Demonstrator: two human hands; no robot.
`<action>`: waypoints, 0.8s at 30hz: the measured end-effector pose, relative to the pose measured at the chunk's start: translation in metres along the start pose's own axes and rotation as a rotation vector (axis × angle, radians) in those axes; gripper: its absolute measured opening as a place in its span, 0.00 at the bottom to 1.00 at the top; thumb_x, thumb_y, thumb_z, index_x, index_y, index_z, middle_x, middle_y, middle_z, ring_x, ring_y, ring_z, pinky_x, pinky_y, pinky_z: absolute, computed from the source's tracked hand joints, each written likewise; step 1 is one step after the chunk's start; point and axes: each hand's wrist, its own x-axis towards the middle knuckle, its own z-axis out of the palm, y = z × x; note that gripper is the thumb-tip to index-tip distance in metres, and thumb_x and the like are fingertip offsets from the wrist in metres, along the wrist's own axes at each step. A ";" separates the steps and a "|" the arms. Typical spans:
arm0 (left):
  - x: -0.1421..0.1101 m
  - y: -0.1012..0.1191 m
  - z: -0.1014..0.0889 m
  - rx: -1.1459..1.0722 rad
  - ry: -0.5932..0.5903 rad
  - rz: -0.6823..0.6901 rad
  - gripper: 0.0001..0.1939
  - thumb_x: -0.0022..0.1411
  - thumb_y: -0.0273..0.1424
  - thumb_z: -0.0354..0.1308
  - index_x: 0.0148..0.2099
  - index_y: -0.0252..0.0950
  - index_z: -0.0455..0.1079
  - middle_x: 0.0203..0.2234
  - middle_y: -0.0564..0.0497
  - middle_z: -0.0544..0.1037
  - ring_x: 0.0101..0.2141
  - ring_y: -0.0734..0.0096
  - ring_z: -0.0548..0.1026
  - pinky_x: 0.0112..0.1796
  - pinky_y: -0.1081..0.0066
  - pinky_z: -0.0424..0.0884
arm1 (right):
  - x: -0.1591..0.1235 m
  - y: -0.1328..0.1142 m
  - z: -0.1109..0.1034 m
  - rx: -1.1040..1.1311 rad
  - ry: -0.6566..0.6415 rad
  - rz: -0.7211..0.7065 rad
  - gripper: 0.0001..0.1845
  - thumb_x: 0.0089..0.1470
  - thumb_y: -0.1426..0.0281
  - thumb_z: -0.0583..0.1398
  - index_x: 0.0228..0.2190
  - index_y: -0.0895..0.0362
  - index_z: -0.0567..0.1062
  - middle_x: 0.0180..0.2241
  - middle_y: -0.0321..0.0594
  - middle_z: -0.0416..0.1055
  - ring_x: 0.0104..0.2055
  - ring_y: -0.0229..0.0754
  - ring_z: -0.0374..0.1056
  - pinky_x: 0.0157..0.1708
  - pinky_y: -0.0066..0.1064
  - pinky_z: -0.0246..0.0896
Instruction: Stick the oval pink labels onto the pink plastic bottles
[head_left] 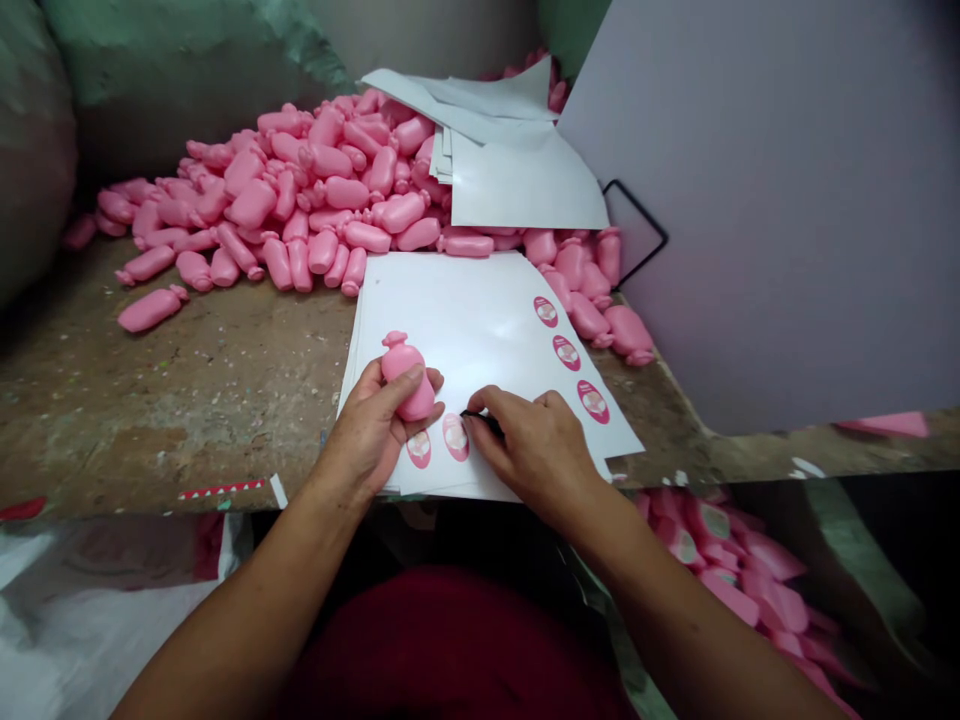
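Gripping a pink bottle (407, 378) in your left hand (365, 430), you hold it tilted with its neck pointing up and away, over the near part of a white sheet (442, 310). Your left fingers (394, 385) are curled closed around the bottle's body. Your right hand (534, 450) sits just beside the left, its fingers (487, 408) pinched shut on a thin black object (480, 420), most of which they hide, so you cannot tell exactly what it is. Its tip is near two pink oval labels (437, 443) on the sheet, just below the bottle and between your hands. Three more labels (568, 353) run in a slanting row along the sheet's right side. The sheet lies on a worn, stained tabletop (157, 410), with a stack of loose white sheets (517, 170) beyond it. Behind and to the left, a large heap of bare pink bottles (300, 190) covers the tabletop, and one lies apart (151, 308). To the right stands a pale purple board (757, 220) with a black wire loop (637, 230) beside it. Below the tabletop's right edge, labeled pink bottles (727, 570) lie piled.
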 end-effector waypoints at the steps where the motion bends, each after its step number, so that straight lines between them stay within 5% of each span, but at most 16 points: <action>1: 0.001 0.000 -0.001 0.002 -0.004 0.000 0.14 0.58 0.28 0.64 0.46 0.37 0.67 0.33 0.48 0.78 0.44 0.61 0.77 0.45 0.60 0.74 | 0.001 0.001 0.001 0.008 0.007 -0.011 0.09 0.62 0.69 0.54 0.36 0.56 0.74 0.30 0.40 0.81 0.27 0.43 0.69 0.34 0.35 0.44; 8: 0.003 -0.003 -0.003 -0.021 -0.004 -0.004 0.15 0.57 0.29 0.64 0.46 0.38 0.68 0.34 0.48 0.78 0.45 0.60 0.77 0.46 0.58 0.74 | -0.005 0.010 0.002 0.052 0.048 -0.177 0.11 0.64 0.69 0.53 0.39 0.54 0.76 0.34 0.39 0.81 0.26 0.40 0.66 0.33 0.35 0.44; 24: 0.001 -0.006 -0.001 -0.009 0.009 0.043 0.16 0.56 0.29 0.65 0.46 0.37 0.67 0.34 0.48 0.78 0.43 0.62 0.77 0.43 0.64 0.74 | -0.009 0.005 -0.008 0.074 -0.025 -0.002 0.07 0.60 0.69 0.56 0.34 0.54 0.75 0.28 0.38 0.80 0.26 0.43 0.70 0.34 0.34 0.48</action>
